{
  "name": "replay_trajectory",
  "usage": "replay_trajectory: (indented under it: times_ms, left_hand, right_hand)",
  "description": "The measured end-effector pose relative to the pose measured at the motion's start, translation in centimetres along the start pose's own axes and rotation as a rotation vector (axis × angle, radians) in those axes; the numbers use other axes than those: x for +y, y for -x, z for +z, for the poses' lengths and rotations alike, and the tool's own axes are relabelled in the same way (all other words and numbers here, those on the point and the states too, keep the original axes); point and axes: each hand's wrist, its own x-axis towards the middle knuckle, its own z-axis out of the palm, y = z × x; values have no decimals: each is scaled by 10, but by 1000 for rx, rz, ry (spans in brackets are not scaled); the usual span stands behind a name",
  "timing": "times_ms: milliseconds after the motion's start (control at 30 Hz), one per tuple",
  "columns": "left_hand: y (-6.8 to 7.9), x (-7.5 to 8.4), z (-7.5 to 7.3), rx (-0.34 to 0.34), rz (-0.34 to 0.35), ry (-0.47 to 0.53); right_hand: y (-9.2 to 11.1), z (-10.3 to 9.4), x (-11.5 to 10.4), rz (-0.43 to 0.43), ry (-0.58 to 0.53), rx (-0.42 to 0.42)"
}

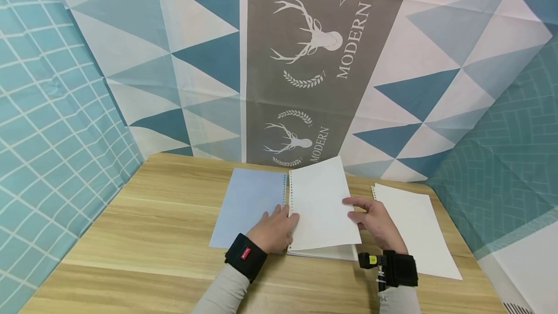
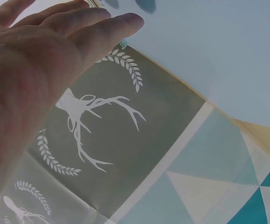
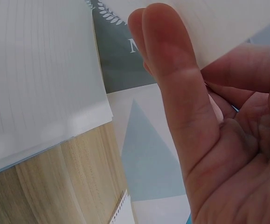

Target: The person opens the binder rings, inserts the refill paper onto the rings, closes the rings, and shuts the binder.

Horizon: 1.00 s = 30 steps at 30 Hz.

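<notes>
The work in hand is with punched paper, and I judge it to be somewhere in its middle. The pad [image 1: 326, 253], a stack of white pages with a blue edge below, lies on the table [image 1: 152, 227]. One white sheet [image 1: 320, 207] is raised over the pad, and the pad's lower edge shows under it. The right hand [image 1: 376, 219] pinches this sheet at its right side, thumb and fingers closed together on the paper. The left hand [image 1: 272, 230] is beside the left edge of the pad, with its fingers relaxed and nearly straight; it touches near the punched edges and does not seem to grip anything. A blue cover [image 1: 253, 202] lies flat to the left of the pad, its own holes turned towards it.

What looks done: some loose sheets [image 1: 410, 231] lie to the right of the pad, wholly apart from it, and the cover is laid flat on the other side. What looks left: the sheet is in the fingers and not laid down, and more pages rest in the pad below it. Whether the sheet is free along its punched edge, or held there by rings, I cannot tell.
</notes>
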Motion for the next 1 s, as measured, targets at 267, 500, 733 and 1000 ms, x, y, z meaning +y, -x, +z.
replay_trajectory:
  times_ms: [267,500,733,1000]
  left_hand:
    - [3,1,-6,-6,-28,57]
    - [4,2,-8,-12,-28,60]
    - [4,3,-8,-21,-35,54]
    - [5,3,-7,-35,-40,55]
  right_hand:
    - [-1,0,1,-2,12,4]
    - [0,1,1,0,8,6]
    - [0,1,0,-7,8,5]
    - [0,1,0,-1,17,2]
